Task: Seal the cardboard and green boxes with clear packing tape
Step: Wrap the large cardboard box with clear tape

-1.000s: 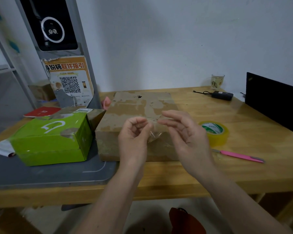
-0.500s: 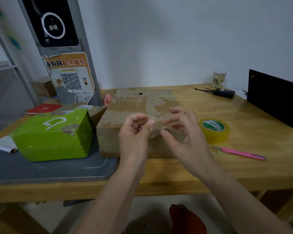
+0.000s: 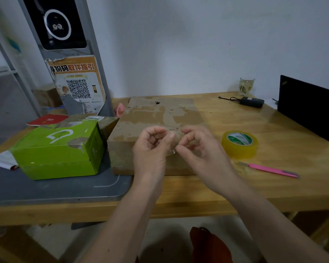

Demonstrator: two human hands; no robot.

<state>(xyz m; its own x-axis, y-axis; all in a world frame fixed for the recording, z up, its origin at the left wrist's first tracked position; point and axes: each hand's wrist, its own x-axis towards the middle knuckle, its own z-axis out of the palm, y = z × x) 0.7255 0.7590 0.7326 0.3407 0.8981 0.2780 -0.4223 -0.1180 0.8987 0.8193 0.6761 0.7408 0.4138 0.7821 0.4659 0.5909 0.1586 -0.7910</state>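
Spanning the view, a wooden worktop (image 3: 273,186) with a grey mat (image 3: 46,188) at its left. Lying flat at centre, the cardboard box (image 3: 156,118), top scuffed with torn old tape, no fresh strip plainly visible. Just left of it, touching or nearly so, the green box (image 3: 59,149) on the mat. Well right, the tape roll (image 3: 239,144) resting untouched, a pink cutter (image 3: 270,169) near it. Raised over the cardboard box, left hand (image 3: 150,149) and right hand (image 3: 199,149), each grip narrow, pinching one small crumpled piece of clear tape (image 3: 172,147) between them. Judging by this, sealing barely begun: both boxes left to tape.
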